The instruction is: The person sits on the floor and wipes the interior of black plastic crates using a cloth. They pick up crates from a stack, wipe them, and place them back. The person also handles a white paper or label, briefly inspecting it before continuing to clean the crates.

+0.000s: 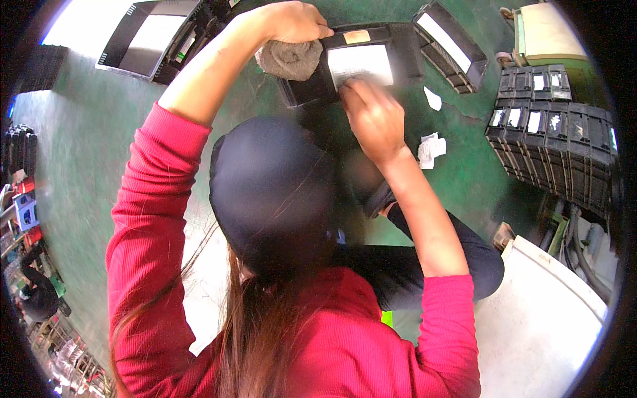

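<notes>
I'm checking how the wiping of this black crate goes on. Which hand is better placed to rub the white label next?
Probably the left: the left hand holds the grey rag against the black crate, beside the white label. The right hand lies bare at the label's lower edge.

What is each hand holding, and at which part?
The left hand grips a bunched grey cloth at its top. The right hand lies on the white label of a black crate; a grasp cannot be told.
</notes>
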{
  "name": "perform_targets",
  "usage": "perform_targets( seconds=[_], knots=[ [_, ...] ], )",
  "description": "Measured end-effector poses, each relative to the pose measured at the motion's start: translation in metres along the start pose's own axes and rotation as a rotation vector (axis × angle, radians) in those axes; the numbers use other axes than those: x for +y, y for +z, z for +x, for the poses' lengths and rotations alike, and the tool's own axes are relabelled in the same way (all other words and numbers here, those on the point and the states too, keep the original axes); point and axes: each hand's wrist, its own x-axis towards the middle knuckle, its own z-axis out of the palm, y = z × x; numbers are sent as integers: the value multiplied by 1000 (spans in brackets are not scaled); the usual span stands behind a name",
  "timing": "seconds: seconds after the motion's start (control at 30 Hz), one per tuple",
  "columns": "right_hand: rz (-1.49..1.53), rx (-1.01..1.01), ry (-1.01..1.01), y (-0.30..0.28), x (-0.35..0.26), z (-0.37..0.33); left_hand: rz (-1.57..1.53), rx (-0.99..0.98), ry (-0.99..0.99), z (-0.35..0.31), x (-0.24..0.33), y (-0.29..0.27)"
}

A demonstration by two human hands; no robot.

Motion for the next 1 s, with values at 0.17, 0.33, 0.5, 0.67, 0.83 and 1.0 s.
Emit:
perform_targets(
  seconds=[0.17,0.33,0.5,0.67,0.83,1.0],
  knots=[
    [-99,-67,-61,6,-9,0,-60,-15,-34,-6,4,-6],
    [-38,-115,-18,10,-2,5,-29,19,-78,-4,6,-2],
    [219,-16,274,-8,23,9,-41,29,-101,-3,4,2],
    [322,-84,158,-8,19,1,-22,23,-76,0,4,2],
    [57,67,155,14,-5,-3,-49,22,-119,-2,5,1],
    [-39,30,163,20,-10,0,88,49,-131,-7,12,-1]
  ],
)
